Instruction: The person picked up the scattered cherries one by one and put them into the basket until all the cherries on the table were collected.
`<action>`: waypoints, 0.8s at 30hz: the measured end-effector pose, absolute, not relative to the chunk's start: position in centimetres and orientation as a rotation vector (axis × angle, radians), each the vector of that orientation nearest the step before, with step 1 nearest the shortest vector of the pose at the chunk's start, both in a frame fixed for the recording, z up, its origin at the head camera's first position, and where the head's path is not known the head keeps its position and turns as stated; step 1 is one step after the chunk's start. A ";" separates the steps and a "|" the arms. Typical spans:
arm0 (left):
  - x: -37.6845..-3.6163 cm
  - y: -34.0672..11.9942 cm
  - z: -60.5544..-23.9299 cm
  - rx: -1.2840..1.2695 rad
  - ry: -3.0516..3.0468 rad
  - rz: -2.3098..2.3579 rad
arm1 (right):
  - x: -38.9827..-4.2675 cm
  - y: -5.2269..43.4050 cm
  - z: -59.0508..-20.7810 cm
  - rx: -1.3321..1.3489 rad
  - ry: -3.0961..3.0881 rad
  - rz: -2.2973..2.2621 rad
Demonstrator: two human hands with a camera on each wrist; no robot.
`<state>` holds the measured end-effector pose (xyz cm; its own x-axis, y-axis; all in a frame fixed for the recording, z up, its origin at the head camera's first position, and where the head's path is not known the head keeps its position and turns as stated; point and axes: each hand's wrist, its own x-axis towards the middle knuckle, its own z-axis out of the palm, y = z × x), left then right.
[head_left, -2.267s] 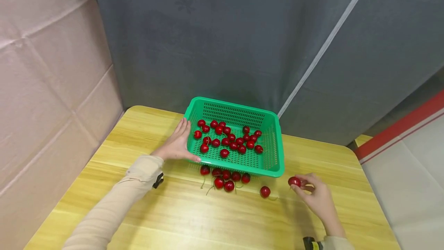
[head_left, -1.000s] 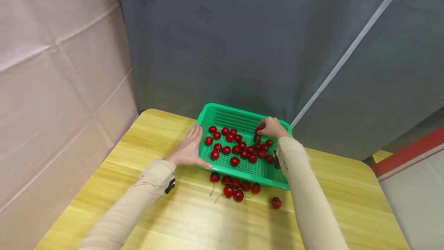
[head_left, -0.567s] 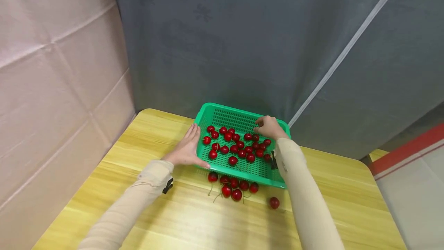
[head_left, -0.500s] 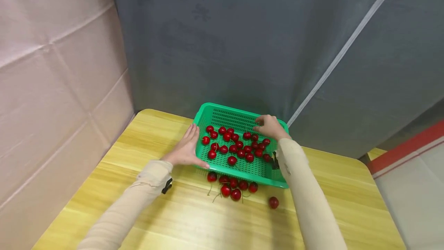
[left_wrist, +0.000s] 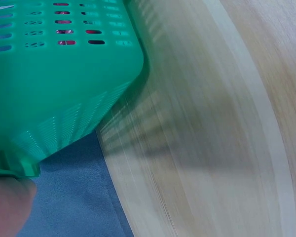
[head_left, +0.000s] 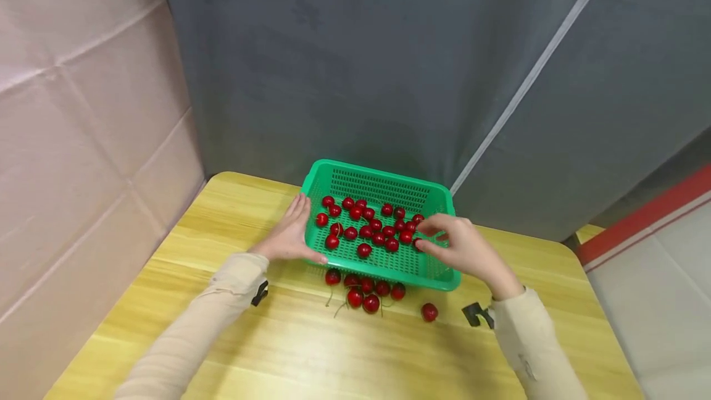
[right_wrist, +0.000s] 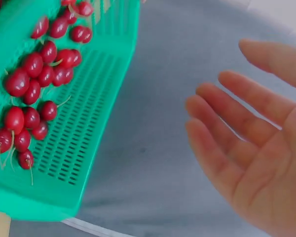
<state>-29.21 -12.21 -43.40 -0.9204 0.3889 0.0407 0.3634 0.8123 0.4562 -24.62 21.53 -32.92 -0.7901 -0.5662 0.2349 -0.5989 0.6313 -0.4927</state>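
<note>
A green plastic basket (head_left: 383, 273) with slotted walls stands on the table, holding several red cherries (head_left: 364, 250) with thin stems. My left hand (head_left: 289, 233) rests against its left end, fingers straight along the side and thumb lying on the front rim. One fingertip shows at the basket's rim in the left wrist view. Over the basket's right end is my right hand (head_left: 461, 249), its fingers spread apart with nothing between them. In the right wrist view that palm (right_wrist: 271, 168) faces the basket, apart from it. More cherries (head_left: 371, 304) lie on the table along the basket's front.
One cherry (head_left: 429, 312) lies alone on the wooden table (head_left: 311, 350), right of the front group. A dark grey curtain (head_left: 333, 79) hangs behind the table. At the left stands a pale pinkish covered wall (head_left: 83, 141), and a red-edged white panel (head_left: 661, 264) is at the right.
My right hand carried a cherry from the table into the basket's back right and let it go. Now it has drawn back toward the right front with fingers apart. My left hand stays at the basket.
</note>
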 end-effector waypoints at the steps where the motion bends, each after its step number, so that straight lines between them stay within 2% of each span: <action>1: -29.2 -12.2 -43.4 0.615 2.939 0.723 | -23.6 21.8 -33.1 1.029 -2.763 0.869; 5: -29.4 -12.2 -43.4 0.618 2.933 0.731 | -20.3 22.8 -34.6 1.128 -2.749 0.865; 10: -29.4 -12.3 -43.3 0.606 2.921 0.728 | -17.9 23.7 -38.0 1.052 -2.933 0.914; 18: -29.5 -12.4 -43.4 0.606 2.938 0.705 | -17.9 24.5 -45.0 0.949 -2.979 0.777; 24: -29.5 -12.3 -43.5 0.615 2.942 0.700 | -18.7 24.7 -48.3 0.909 -2.929 0.719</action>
<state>-29.48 -12.28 -43.48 -0.9190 0.3923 0.0380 0.3674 0.8176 0.4433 -18.68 24.68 -48.34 -0.8333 -0.5387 0.1240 -0.5349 0.7291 -0.4269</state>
